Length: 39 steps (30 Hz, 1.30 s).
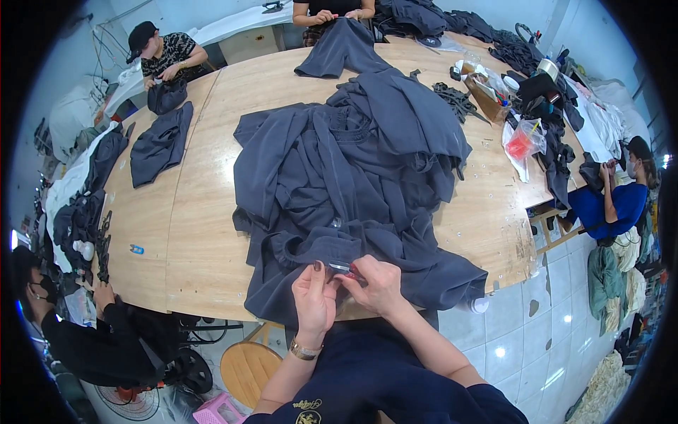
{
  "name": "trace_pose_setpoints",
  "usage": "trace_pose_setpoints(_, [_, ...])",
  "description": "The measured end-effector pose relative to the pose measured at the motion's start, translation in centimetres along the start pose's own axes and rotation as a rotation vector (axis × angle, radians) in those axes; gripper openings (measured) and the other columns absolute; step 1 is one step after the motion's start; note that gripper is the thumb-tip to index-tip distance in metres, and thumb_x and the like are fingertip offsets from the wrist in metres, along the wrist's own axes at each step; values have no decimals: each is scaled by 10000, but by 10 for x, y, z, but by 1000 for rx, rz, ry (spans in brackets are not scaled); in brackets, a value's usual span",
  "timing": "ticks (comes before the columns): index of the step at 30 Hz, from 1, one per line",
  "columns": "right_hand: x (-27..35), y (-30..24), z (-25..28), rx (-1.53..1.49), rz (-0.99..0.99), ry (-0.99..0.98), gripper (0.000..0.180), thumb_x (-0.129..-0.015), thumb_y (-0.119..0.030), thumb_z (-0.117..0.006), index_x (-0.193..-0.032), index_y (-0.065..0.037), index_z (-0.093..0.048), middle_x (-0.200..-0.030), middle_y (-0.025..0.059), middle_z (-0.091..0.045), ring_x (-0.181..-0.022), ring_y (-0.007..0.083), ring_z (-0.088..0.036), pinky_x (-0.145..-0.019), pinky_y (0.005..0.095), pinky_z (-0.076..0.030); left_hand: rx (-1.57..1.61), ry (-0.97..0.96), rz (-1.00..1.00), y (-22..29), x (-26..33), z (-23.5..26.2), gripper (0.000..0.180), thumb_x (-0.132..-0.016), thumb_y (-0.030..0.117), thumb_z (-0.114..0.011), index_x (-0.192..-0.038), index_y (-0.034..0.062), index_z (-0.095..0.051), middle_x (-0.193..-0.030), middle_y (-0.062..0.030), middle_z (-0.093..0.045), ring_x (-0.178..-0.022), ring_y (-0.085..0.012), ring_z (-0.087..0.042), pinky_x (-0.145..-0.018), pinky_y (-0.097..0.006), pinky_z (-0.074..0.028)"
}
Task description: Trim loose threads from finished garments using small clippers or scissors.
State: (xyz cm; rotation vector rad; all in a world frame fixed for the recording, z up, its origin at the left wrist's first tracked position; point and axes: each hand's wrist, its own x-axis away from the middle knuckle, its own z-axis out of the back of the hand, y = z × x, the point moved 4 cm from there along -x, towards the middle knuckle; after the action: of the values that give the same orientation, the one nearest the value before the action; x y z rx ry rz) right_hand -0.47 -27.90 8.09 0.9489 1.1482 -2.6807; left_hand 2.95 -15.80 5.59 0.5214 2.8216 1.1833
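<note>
My two hands meet over the near edge of a large pile of dark blue-grey garments [318, 177], some with gathered elastic waistbands. My right hand [379, 284] is closed on a small silver-bladed tool [340, 267], its blade pointing left; it looks like thread snips, but the handle is hidden by the fingers. Close beside the blade, my left hand [314, 295], with a watch at the wrist, has its thumb and fingers drawn together. What they pinch, if anything, is too small to make out. The cloth lies just beyond both hands.
The wooden table [205, 212] carries a small blue tool [137, 249] at left. Another dark garment [162, 145] lies farther left. Back right sit a red drink [521, 143] and a box of supplies [489, 99]. Several co-workers handle cloth around it. A round stool [251, 371] stands at lower left.
</note>
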Motion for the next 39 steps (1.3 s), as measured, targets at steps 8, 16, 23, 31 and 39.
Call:
trace_pose_setpoints(8, [-1,1,-1,11,-16,-2,267,-689,-224,-742,-683,-48,-542,-597,59,-507,-467,207,-521,-436,288,-391,27,-43,-25,3,-1,-5,242,-956,210,-453,-998,11,-585,-976,-64,-617,-873,-125,-580,-783,-274,-467])
trace_pose_setpoints(16, [-2,-1,-1,7,3,4,269,-707,-250,-726,-682,-58,-541,-600,50,-512,-460,204,-520,-432,285,-391,18,-19,-26,3,0,-3,238,-957,207,-449,-990,14,-584,-969,-64,-617,-865,-124,-580,-778,-269,-468])
trace_pose_setpoints(23, [-1,2,-3,-45,-65,13,274,-735,-262,-705,-706,-47,-539,-604,49,-511,-457,207,-519,-431,292,-394,-1,-19,-31,3,0,-4,256,-958,210,-445,-1015,0,-580,-992,-81,-620,-888,-146,-591,-804,-286,-479])
trace_pose_setpoints(31, [2,7,1,-125,-80,51,273,-740,-261,-699,-735,-37,-543,-616,60,-511,-461,217,-513,-433,297,-388,-11,22,-25,7,1,-10,237,-953,194,-456,-998,0,-586,-996,-76,-604,-897,-149,-573,-824,-320,-475])
trace_pose_setpoints(39, [2,5,-4,-65,-45,-28,261,-699,-215,-725,-713,-31,-540,-597,75,-509,-465,223,-511,-440,299,-384,1,-9,-50,4,2,-6,222,-950,201,-469,-962,15,-591,-953,-49,-605,-868,-121,-564,-785,-296,-467])
